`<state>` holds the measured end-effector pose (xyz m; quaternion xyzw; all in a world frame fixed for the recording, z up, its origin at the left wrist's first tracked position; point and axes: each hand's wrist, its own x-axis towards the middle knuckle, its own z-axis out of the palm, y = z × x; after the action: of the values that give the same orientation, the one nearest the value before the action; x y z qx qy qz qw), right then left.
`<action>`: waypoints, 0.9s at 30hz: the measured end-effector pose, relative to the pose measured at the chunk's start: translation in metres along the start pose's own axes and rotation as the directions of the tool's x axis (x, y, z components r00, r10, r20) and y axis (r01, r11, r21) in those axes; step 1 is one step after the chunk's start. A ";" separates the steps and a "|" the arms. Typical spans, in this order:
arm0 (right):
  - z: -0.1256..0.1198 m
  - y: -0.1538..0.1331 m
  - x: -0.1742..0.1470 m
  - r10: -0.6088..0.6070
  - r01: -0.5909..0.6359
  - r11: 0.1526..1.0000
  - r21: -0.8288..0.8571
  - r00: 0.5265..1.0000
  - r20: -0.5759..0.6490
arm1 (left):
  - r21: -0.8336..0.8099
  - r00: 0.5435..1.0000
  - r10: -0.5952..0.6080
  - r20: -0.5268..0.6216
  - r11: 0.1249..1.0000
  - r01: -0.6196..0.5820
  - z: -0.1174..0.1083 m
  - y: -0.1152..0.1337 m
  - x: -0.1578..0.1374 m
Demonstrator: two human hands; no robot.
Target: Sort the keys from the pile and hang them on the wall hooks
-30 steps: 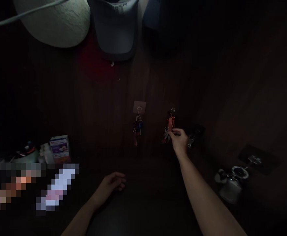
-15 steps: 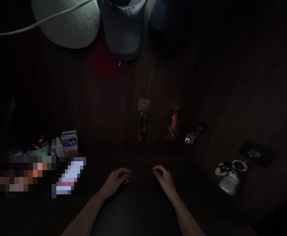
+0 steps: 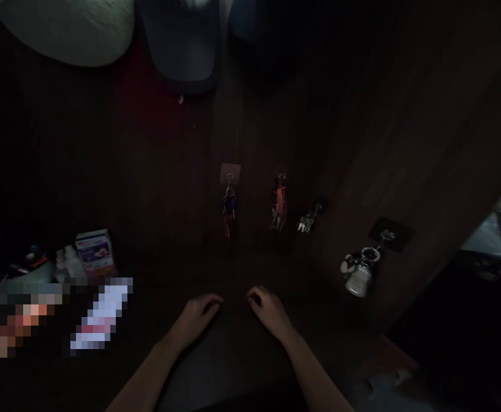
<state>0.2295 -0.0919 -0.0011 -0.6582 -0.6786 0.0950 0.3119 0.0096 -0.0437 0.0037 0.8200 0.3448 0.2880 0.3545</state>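
My left hand (image 3: 197,316) rests low over a dark wooden surface (image 3: 229,366), its fingers loosely bent and the thumb a little apart from them. Across a short gap, my right hand (image 3: 267,309) is held in a similar loose curl, with a small space between thumb and fingers. Nothing shows in either hand. On the wall beyond hang a bunch of keys (image 3: 229,206), another key bunch with an orange-red strap (image 3: 280,200) and a small set of silvery keys (image 3: 306,223). Key rings with a pale tag (image 3: 359,280) hang at the right.
A cream hat (image 3: 91,34), a grey cap (image 3: 186,51) and a dark blue item (image 3: 248,20) hang above. Small boxes (image 3: 96,252), white bottles (image 3: 72,263) and a pale bowl (image 3: 31,280) stand at left, near blurred-out items (image 3: 100,317). A panel edge borders a cluttered area at right.
The view has swung to the right, so the hats, keys and boxes sit further left and more shows beyond the panel's edge. Both hands stay low, with the gap between them slightly narrower.
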 end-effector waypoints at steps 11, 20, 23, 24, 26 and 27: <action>0.005 -0.012 -0.007 -0.007 0.013 0.966 -0.257 1.000 0.024 | 0.499 0.987 0.117 0.110 0.852 -0.156 0.026 0.008 -0.006; 0.001 -0.016 -0.005 -0.001 0.014 0.969 -0.247 0.998 0.056 | 0.466 0.989 0.097 0.108 0.875 -0.136 0.024 0.014 -0.008; 0.000 -0.015 -0.005 -0.021 0.036 0.971 -0.238 0.998 0.066 | 0.409 0.991 0.083 0.108 0.904 -0.121 0.021 0.017 -0.010; -0.001 -0.015 -0.005 -0.033 0.047 0.974 -0.222 0.997 0.065 | 0.382 0.992 0.071 0.108 0.918 -0.108 0.019 0.018 -0.010; -0.002 -0.015 -0.006 -0.045 0.055 0.983 -0.174 0.997 0.063 | 0.316 0.993 0.036 0.108 0.946 -0.069 0.015 0.022 -0.010; -0.003 -0.015 -0.008 -0.036 0.045 0.989 -0.141 0.997 0.065 | 0.283 0.994 0.014 0.112 0.958 -0.045 0.013 0.024 -0.010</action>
<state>0.2182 -0.1016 0.0067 -0.6614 -0.7064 0.0605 0.2446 0.0213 -0.0688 0.0120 0.8821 0.3505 0.1955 0.2466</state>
